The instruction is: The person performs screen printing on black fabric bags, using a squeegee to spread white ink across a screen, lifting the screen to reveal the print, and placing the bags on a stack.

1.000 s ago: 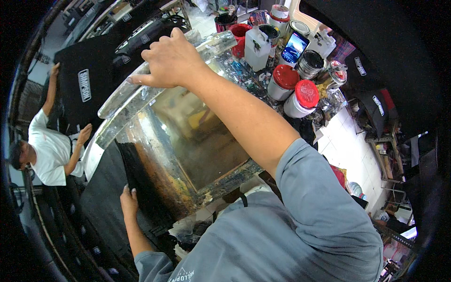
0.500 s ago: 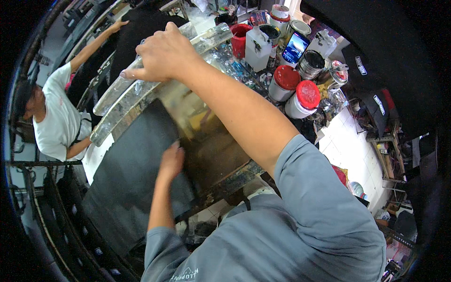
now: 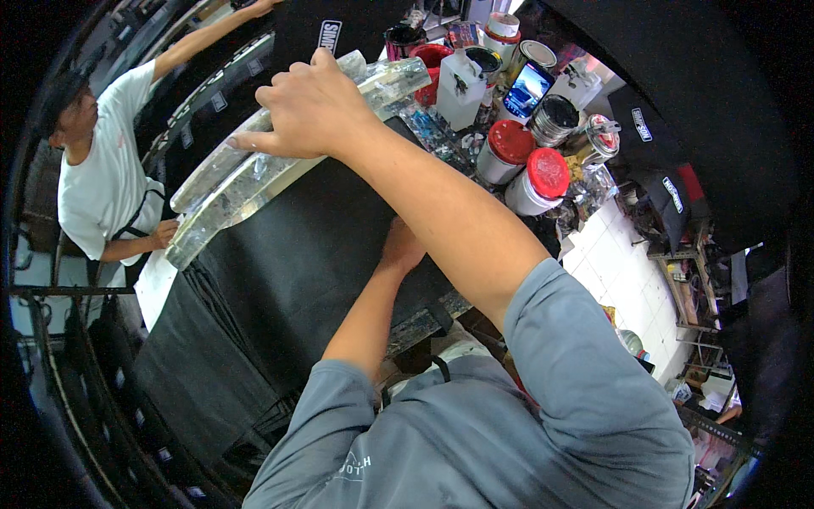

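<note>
My right hand grips two long bars wrapped in scuffed, shiny clear tape, thumb on the near side and fingers over the top. The bars lie side by side, slanting across the upper left. Below them a black cloth is spread over the work board, with folds bunched at its left part. My left hand rests at the cloth's right part, under my right forearm. Its fingers are hidden behind that forearm, so whether it pinches the cloth cannot be seen.
Paint tubs with red lids, a red cup, a white jug and a lit phone crowd the far right of the bench. A co-worker in a white shirt stands at left, one arm raised. Black cloths hang around.
The black cloth now covers the brown board that showed before. My left hand has moved right across it. My right hand stays on the taped bars. The co-worker's arm reaches farther right.
</note>
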Action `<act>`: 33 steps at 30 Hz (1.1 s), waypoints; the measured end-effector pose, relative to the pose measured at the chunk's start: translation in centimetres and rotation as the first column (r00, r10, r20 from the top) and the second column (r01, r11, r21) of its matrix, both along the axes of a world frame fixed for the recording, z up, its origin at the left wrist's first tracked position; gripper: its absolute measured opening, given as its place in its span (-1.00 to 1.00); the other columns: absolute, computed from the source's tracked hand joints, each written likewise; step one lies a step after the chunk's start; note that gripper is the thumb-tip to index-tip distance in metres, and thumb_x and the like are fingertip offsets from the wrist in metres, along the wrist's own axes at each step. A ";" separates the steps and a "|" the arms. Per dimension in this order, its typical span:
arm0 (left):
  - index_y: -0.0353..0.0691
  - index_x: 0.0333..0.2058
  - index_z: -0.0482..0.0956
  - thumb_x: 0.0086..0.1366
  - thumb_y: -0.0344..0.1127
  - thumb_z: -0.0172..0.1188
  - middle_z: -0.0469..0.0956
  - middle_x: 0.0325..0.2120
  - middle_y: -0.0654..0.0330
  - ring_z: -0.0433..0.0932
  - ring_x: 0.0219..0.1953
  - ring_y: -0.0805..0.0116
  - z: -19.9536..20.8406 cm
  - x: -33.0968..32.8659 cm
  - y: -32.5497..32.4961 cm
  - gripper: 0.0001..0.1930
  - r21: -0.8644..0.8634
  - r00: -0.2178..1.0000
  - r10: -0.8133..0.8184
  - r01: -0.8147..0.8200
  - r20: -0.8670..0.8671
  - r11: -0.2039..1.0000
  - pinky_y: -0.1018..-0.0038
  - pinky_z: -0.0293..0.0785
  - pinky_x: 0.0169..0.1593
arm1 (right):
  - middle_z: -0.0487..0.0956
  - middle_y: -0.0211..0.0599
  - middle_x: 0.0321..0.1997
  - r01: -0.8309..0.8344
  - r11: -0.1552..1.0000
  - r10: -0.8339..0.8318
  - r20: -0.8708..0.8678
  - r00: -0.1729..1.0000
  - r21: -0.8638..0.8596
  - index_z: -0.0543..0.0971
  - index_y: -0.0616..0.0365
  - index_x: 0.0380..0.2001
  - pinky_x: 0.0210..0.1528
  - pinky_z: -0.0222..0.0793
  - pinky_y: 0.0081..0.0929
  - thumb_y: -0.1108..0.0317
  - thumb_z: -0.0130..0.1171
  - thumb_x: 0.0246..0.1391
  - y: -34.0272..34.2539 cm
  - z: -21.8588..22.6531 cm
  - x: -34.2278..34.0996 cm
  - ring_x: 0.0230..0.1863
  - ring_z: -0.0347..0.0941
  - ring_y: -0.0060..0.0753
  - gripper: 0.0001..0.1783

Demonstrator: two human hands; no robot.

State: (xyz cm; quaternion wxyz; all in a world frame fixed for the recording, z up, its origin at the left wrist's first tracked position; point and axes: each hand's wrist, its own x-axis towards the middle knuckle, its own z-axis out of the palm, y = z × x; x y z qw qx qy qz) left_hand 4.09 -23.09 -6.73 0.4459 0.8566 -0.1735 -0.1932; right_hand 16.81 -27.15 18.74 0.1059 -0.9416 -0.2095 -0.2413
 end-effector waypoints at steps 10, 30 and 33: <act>0.12 0.52 0.10 0.35 0.45 -0.01 -0.15 0.56 -0.06 -0.28 0.54 -0.42 -4.7 -11.2 14.8 -0.10 0.636 0.929 -0.037 -0.223 0.368 0.739 -0.53 -0.52 0.37 | 0.73 -0.13 -0.28 0.012 1.000 -0.012 0.081 0.997 -0.005 0.77 0.09 -0.25 0.12 0.28 -0.03 -0.55 -0.08 0.18 0.6 0.9 0.8 -0.11 0.68 -0.10 -0.12; 0.21 0.52 0.09 0.33 0.39 0.09 -0.17 0.57 -0.01 -0.30 0.55 -0.36 -5.9 -10.4 14.5 -0.12 0.514 0.898 0.009 -0.260 0.440 0.818 -0.52 -0.54 0.38 | 0.72 -0.12 -0.30 0.022 0.999 -0.018 0.080 0.997 -0.049 0.76 0.08 -0.27 0.00 0.30 -0.06 -0.56 -0.08 0.18 1.4 1.0 2.0 -0.14 0.67 -0.09 -0.13; 0.19 0.52 0.10 0.37 0.40 0.02 -0.15 0.57 0.02 -0.29 0.55 -0.36 -6.6 -9.9 14.6 -0.15 0.501 0.894 0.016 -0.265 0.447 0.824 -0.53 -0.54 0.37 | 0.73 -0.04 -0.16 -0.029 0.995 0.030 0.001 1.000 -0.095 0.75 0.10 -0.14 -0.01 0.38 -0.04 -0.55 -0.12 0.19 1.7 2.4 2.6 -0.04 0.66 -0.05 -0.10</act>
